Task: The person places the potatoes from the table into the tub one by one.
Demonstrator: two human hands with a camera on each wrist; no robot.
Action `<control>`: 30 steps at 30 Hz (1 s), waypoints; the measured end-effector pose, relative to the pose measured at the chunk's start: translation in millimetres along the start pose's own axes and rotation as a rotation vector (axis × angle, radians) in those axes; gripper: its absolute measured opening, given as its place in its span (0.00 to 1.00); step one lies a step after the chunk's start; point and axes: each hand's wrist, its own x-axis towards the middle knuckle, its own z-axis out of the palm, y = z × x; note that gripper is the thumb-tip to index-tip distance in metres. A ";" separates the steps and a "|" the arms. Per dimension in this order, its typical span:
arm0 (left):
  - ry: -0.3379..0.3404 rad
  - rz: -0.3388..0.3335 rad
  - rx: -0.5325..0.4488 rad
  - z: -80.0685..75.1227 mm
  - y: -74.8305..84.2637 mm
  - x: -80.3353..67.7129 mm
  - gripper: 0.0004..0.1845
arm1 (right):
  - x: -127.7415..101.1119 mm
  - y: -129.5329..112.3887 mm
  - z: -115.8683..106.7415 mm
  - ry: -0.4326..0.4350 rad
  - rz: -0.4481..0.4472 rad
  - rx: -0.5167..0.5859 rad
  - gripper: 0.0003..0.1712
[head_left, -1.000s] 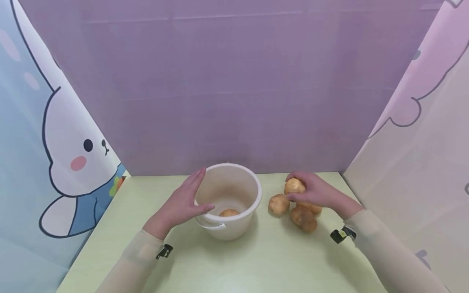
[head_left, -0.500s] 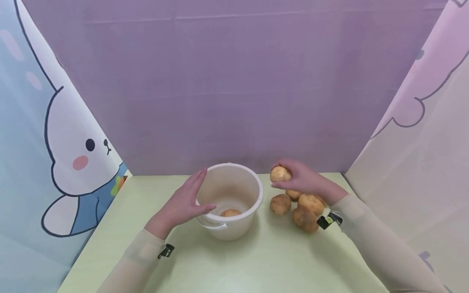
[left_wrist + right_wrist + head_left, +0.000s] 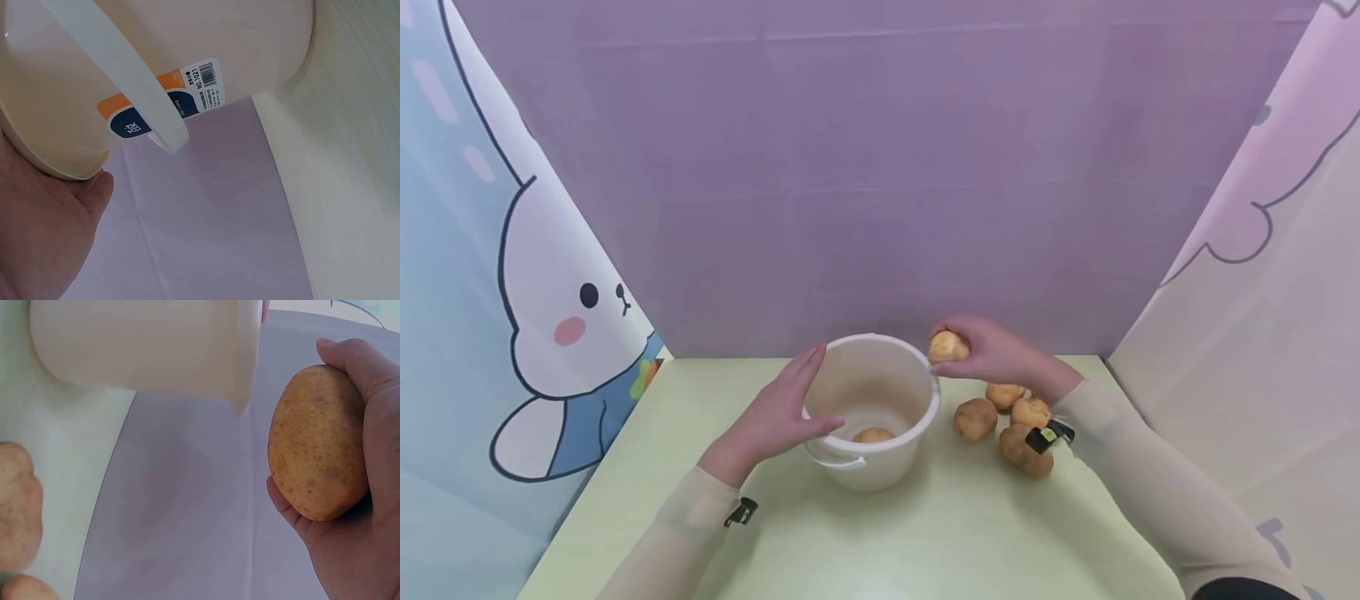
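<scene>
In the head view a pale plastic bucket (image 3: 868, 467) stands upright on the table, with one potato (image 3: 874, 435) on its bottom. My left hand (image 3: 775, 417) holds the bucket's left rim, thumb over the edge and fingers along the outside; the left wrist view shows the hand (image 3: 47, 219) right at the rim. My right hand (image 3: 996, 354) grips a potato (image 3: 948, 347) beside the bucket's right rim, raised above the table. Seen from the right wrist, that potato (image 3: 319, 444) lies between thumb and curled fingers.
Several potatoes (image 3: 975, 419) lie grouped on the pale green table (image 3: 910, 542), right of the bucket. The bucket's white handle (image 3: 838, 463) hangs down at the front. A purple wall (image 3: 880, 183) rises behind, with printed cloth (image 3: 572, 275) at the sides.
My right hand has lifted the potato from the group and carried it left to the bucket's rim. The left hand stays on the bucket.
</scene>
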 end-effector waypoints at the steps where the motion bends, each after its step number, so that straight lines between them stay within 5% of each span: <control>1: 0.000 -0.002 0.001 0.1 -0.1 -0.1 0.65 | 2.4 -2.1 1.0 -0.004 -0.007 -0.004 0.23; 30: 0.001 0.012 -0.016 -2.0 1.1 -1.3 0.65 | 67.6 -32.7 53.5 -0.138 -0.206 -0.105 0.26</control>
